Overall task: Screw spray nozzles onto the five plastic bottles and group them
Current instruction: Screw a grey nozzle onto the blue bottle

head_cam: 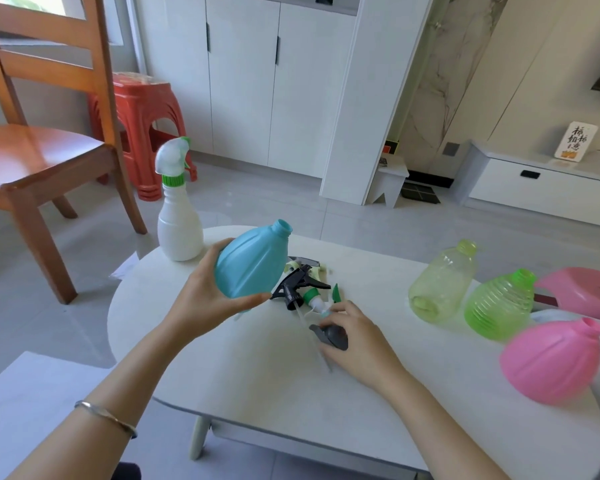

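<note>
While the left hand (208,299) gripped the tilted, capless blue bottle (250,261) above the white table (257,368), the right hand (354,337) closed on a grey spray nozzle (329,336) just beside the loose black nozzle (297,287).

Five plastic bottles (252,259), one fitted with a nozzle, a heap of loose nozzles (300,284), two hands (205,299)
</note>
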{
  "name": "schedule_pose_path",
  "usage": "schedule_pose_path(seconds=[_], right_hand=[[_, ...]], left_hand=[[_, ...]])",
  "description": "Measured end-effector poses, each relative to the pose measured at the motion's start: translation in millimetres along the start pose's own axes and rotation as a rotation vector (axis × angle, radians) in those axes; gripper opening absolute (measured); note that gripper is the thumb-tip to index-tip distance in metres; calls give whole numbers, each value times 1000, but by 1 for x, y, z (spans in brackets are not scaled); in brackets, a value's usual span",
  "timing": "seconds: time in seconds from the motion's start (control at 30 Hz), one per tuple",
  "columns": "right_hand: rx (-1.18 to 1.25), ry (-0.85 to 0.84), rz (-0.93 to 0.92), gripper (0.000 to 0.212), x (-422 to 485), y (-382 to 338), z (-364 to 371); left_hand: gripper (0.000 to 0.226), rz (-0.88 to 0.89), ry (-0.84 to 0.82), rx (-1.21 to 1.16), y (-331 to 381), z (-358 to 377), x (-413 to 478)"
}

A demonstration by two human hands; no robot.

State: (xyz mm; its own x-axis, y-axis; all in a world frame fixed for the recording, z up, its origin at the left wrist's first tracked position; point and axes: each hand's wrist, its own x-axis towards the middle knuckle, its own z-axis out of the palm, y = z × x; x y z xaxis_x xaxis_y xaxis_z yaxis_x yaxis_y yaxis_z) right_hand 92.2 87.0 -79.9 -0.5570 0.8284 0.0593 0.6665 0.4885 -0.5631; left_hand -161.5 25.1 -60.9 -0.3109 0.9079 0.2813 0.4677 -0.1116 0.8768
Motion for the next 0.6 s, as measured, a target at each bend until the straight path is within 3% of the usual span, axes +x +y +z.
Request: schedule_pose_path(seconds=[0.27,0.37,0.6], right_hand=[[795,424,115,14,-5,5,-49],[1042,583,176,20,-8,12,-65],[1236,654,179,25,-14,26,-85]], left_hand=[[99,0,-17,37,5,12,4],[92,22,-22,87,9,17,5],[89,36,-13,112,9,26,9]])
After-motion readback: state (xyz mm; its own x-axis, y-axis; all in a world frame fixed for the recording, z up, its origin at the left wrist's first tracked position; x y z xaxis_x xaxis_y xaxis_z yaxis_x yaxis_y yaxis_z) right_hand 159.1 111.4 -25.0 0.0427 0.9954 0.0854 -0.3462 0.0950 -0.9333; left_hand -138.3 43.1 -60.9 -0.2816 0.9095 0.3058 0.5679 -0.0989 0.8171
